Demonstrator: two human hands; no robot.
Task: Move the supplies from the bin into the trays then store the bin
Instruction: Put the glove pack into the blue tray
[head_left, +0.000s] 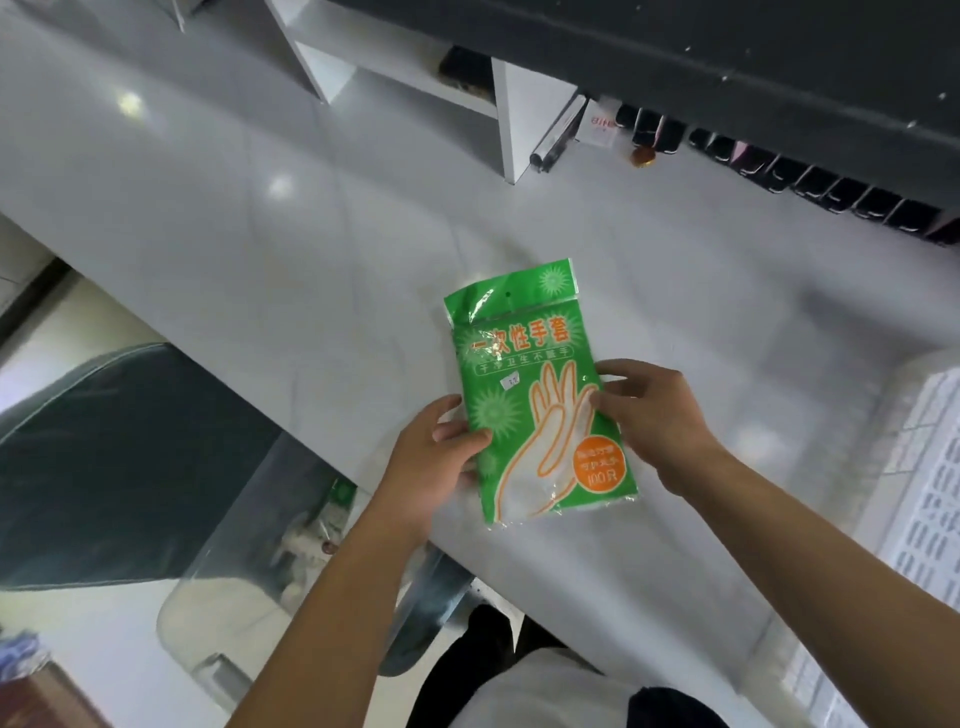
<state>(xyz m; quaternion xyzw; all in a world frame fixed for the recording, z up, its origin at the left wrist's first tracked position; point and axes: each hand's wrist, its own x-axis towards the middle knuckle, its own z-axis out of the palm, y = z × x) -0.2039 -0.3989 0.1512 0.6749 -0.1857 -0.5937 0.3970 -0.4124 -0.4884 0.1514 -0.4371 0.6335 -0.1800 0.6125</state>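
A green plastic packet of disposable gloves (535, 395) with an orange hand drawing is held over the white counter (311, 249). My left hand (431, 462) grips its left edge, thumb on the front. My right hand (654, 415) holds its right edge with fingertips on the front. A clear plastic bin (291, 525) stands below the counter's near edge at lower left; inside it are another green packet and white items, blurred. A white slotted tray (924, 499) sits at the right edge of the counter.
A white shelf unit (415, 78) stands at the back of the counter. Beside it lie a clear roll (556, 137), a small orange object (643, 156) and a row of dark bottles (810, 179) under a dark overhang. A dark teal chair (114, 467) is at left.
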